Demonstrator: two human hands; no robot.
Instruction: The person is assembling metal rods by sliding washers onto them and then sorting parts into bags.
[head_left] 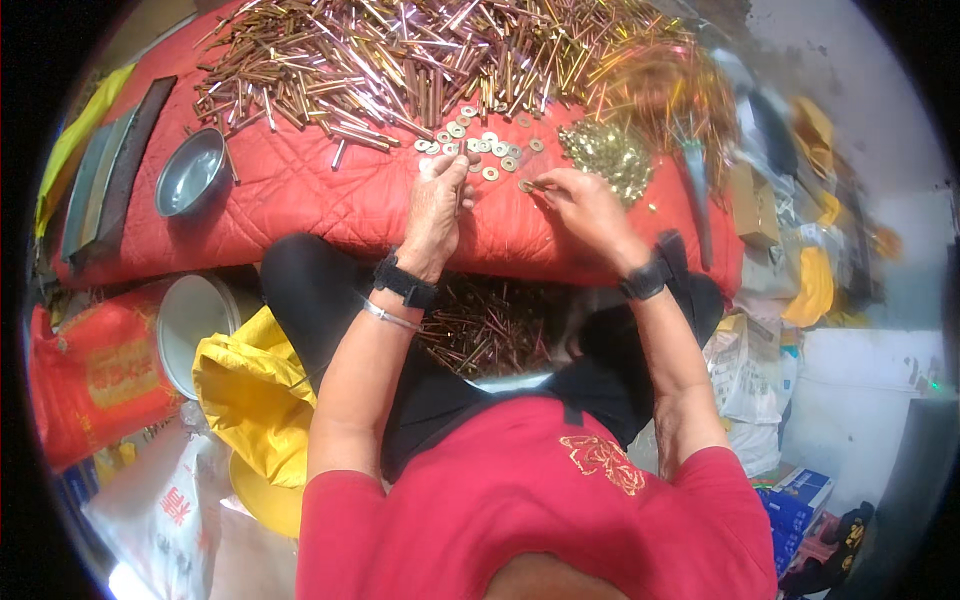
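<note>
My left hand [438,208] is closed, with a short thin metal rod [463,148] upright between thumb and fingers. To its right, the thumb and fingertips of my right hand [590,208] pinch a round metal washer [527,185], partly covered by the fingers. Just beyond both hands, several loose washers [500,149] lie on a red quilted cover [310,190]. A heap of small shiny gold-coloured pieces [612,160] lies beyond my right hand. Across the far side spreads a large pile of copper- and gold-coloured metal rods [400,70].
A metal bowl [192,172] stands at the left on the cover, near a long dark tray-like piece [118,165]. More rods [485,325] lie below the cover's edge, between my legs. A yellow bag [255,385] and a white bucket [190,330] are at lower left.
</note>
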